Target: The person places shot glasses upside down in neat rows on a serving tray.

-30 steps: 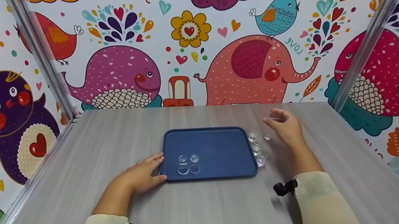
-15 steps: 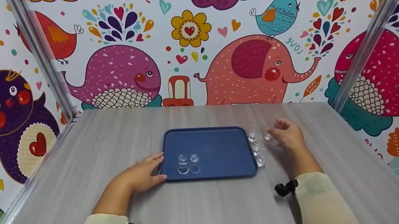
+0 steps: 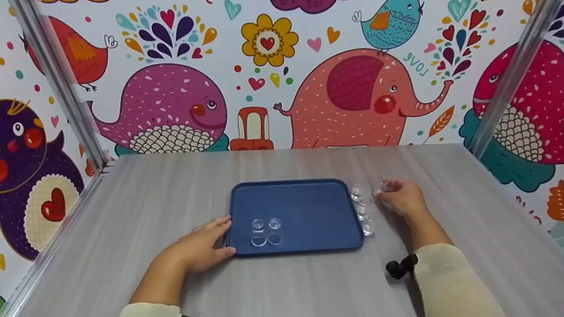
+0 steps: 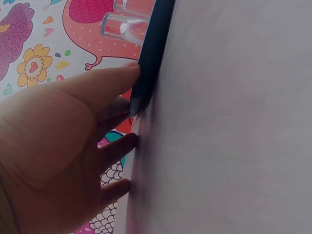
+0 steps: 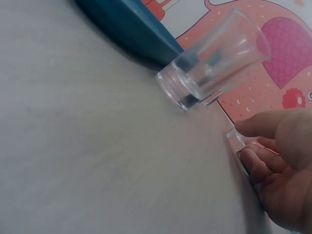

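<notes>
Grey table point(image 3: 293, 305) bore tray point(image 3: 303, 205) | left hand point(image 3: 199, 250), spread, touched 9 o'clock edge | glasses point(image 3: 259, 241) inside, 7 o'clock, seemingly done | row point(image 3: 362, 209) outside, 3 o'clock, seemingly pending | right hand point(image 3: 403, 198) pinched outer glass point(image 5: 236, 140)

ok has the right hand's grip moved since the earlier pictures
Yes: in the head view the right hand's grip has come lower in the picture, farther below the printed elephant, and is now on a clear cup.
</notes>
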`<action>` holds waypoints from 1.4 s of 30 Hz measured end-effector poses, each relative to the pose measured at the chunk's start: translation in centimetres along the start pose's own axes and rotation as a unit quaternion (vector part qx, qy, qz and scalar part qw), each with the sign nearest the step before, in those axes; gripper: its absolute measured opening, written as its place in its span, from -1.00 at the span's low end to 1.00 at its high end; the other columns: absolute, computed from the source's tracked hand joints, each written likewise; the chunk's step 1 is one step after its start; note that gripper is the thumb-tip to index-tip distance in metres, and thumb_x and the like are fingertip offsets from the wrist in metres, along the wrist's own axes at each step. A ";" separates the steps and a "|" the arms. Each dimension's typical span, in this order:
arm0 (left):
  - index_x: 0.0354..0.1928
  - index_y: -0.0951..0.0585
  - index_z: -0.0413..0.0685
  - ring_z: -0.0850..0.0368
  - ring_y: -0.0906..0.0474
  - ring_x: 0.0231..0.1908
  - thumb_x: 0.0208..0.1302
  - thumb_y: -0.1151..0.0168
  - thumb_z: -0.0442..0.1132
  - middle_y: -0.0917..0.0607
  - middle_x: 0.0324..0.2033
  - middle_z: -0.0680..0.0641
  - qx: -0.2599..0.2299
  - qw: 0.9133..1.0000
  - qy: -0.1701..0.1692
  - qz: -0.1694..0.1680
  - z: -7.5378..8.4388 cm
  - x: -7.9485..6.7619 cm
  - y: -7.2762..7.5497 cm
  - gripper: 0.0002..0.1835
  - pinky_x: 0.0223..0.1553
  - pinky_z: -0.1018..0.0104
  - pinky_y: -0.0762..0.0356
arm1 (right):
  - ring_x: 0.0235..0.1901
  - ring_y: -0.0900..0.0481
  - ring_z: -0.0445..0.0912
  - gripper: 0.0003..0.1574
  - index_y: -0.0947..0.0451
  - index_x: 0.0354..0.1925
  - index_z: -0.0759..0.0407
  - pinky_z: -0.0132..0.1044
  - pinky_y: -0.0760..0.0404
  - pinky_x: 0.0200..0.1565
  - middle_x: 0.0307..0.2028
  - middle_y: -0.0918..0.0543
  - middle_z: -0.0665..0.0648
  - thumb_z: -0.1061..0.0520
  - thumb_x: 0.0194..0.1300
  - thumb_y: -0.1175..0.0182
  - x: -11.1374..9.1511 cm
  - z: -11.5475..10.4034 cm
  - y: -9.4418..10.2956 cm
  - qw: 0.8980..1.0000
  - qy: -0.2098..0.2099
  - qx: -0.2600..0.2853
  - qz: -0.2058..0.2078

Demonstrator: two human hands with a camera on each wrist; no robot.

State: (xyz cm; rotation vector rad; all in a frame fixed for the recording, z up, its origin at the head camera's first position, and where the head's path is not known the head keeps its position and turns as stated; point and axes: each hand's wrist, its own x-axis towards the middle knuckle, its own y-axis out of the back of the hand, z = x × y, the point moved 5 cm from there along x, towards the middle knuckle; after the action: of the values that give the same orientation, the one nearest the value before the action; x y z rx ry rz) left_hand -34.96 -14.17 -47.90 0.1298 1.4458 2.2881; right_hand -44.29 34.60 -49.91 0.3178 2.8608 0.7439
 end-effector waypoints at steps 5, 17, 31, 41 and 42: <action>0.66 -0.26 -0.12 -0.32 -0.10 0.67 0.54 -0.26 0.08 -0.21 0.70 -0.08 0.004 1.000 -0.004 -0.001 -0.1 0.1 -0.1 -0.18 0.61 -0.41 -0.11 | 0.24 -0.59 0.16 -0.39 -0.53 0.39 0.23 0.03 -0.59 0.39 0.32 -0.62 0.34 0.12 0.44 -0.33 0.1 0.0 -0.2 0.999 0.002 -0.034 0.006; 0.66 -0.26 -0.14 -0.30 -0.09 0.68 0.55 -0.26 0.07 -0.21 0.70 -0.09 -0.002 1.000 -0.006 -0.001 0.1 0.0 0.0 -0.18 0.64 -0.36 -0.08 | 0.19 -0.62 0.11 -0.40 -0.52 0.40 0.21 -0.03 -0.66 0.30 0.31 -0.63 0.30 0.01 0.53 -0.28 0.0 -0.2 0.0 1.000 -0.021 -0.011 0.007; 0.66 -0.27 -0.11 -0.32 -0.10 0.67 0.55 -0.26 0.07 -0.21 0.70 -0.05 0.001 1.000 0.006 0.000 0.1 -0.3 -0.1 -0.20 0.60 -0.46 -0.09 | 0.27 -0.58 0.11 -0.34 -0.47 0.46 0.11 -0.03 -0.63 0.39 0.33 -0.58 0.21 -0.06 0.53 -0.31 -1.5 -2.8 1.0 0.997 -0.023 0.075 0.027; 0.66 -0.27 -0.13 -0.32 -0.10 0.67 0.55 -0.26 0.07 -0.19 0.71 -0.07 0.004 1.000 0.005 0.001 0.1 -0.3 0.0 -0.20 0.61 -0.43 -0.09 | 0.23 -0.55 0.10 -0.42 -0.54 0.34 0.12 -0.06 -0.60 0.37 0.25 -0.61 0.22 -0.07 0.49 -0.35 -3.0 -5.9 0.5 0.998 0.027 0.041 0.027; 0.66 -0.27 -0.13 -0.32 -0.10 0.67 0.55 -0.26 0.07 -0.20 0.71 -0.07 0.004 1.000 0.006 0.002 0.1 -0.3 0.0 -0.20 0.61 -0.43 -0.09 | 0.21 -0.56 0.08 -0.44 -0.56 0.32 0.13 -0.09 -0.62 0.33 0.21 -0.62 0.22 -0.07 0.49 -0.36 -3.1 -6.3 0.4 0.998 0.039 0.038 0.030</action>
State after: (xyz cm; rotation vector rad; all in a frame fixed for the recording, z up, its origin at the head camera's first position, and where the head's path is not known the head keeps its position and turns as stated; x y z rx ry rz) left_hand -34.68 -14.16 -47.81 0.1223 1.4630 2.2900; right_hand -42.58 31.25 -44.00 0.3957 2.9709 0.6722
